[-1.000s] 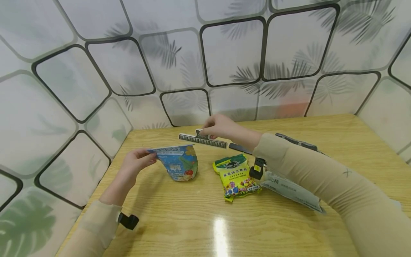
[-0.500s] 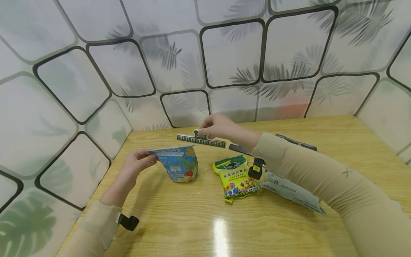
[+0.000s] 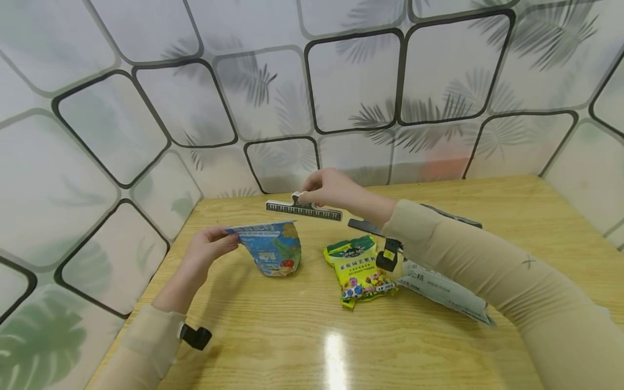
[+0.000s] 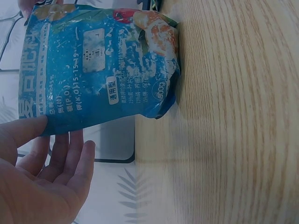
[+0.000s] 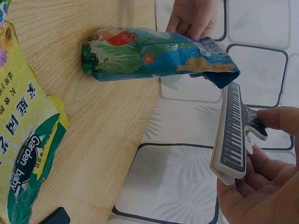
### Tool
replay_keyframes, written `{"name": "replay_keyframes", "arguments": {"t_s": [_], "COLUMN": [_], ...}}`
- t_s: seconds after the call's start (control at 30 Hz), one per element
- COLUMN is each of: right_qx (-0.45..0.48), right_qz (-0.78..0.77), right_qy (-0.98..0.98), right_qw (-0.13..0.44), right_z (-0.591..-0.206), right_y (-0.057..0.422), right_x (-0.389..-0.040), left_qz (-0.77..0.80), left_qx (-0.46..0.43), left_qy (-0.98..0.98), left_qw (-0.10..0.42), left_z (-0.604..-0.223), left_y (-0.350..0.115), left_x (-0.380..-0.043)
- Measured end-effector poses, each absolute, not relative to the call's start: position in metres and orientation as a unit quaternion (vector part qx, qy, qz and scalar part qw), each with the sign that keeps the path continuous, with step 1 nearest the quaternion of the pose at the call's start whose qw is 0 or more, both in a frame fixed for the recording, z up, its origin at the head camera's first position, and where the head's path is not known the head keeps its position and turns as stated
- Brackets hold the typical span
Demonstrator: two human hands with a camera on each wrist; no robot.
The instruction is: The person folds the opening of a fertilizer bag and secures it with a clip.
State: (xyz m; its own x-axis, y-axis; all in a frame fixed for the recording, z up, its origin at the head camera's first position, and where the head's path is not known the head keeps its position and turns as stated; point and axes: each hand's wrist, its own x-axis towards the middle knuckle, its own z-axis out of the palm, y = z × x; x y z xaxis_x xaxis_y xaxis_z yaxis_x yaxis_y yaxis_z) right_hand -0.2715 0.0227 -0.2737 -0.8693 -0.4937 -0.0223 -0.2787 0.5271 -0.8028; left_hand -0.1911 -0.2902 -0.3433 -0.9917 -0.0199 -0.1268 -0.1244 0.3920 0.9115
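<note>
My left hand [image 3: 210,249] pinches the upper left corner of a blue fertilizer bag [image 3: 272,252], which stands upright on the table. Vegetables are printed on the bag, and its top edge runs nearly level. In the left wrist view the thumb lies on the near face of the bag [image 4: 100,65], the fingers behind it. Behind and to the right, my right hand [image 3: 336,189] grips a long bag clip [image 3: 304,212] with a piano-key pattern by its handles. The right wrist view has the far end of the clip [image 5: 232,133] right at the bag's top edge, the clip's jaws slightly parted.
A yellow-green fertilizer bag [image 3: 358,273] lies at mid-table. Right of it is a pale grey bag [image 3: 443,291], partly under my right forearm. Another dark clip [image 3: 364,226] and a long black object [image 3: 453,214] lie farther back, before a patterned wall covering [image 3: 356,81].
My right hand has shifted slightly left and up with the clip. The left hand and the blue bag have stayed in place.
</note>
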Motion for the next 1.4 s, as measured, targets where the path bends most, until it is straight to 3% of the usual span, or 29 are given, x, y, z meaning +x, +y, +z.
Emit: {"name": "replay_keyframes", "arguments": {"t_s": [1.4], "right_qx": [-0.333], "right_qz": [-0.289], "right_qy": [0.897], "right_qw": [0.022], "right_z": [-0.25], "right_y": [-0.007], "right_x": [-0.239], "left_qz": [0.553], "left_qx": [-0.053], "left_qy": [0.83], "left_qw": [0.051], "left_z": [-0.344], "left_y": [-0.288], "left_x": [-0.192]}}
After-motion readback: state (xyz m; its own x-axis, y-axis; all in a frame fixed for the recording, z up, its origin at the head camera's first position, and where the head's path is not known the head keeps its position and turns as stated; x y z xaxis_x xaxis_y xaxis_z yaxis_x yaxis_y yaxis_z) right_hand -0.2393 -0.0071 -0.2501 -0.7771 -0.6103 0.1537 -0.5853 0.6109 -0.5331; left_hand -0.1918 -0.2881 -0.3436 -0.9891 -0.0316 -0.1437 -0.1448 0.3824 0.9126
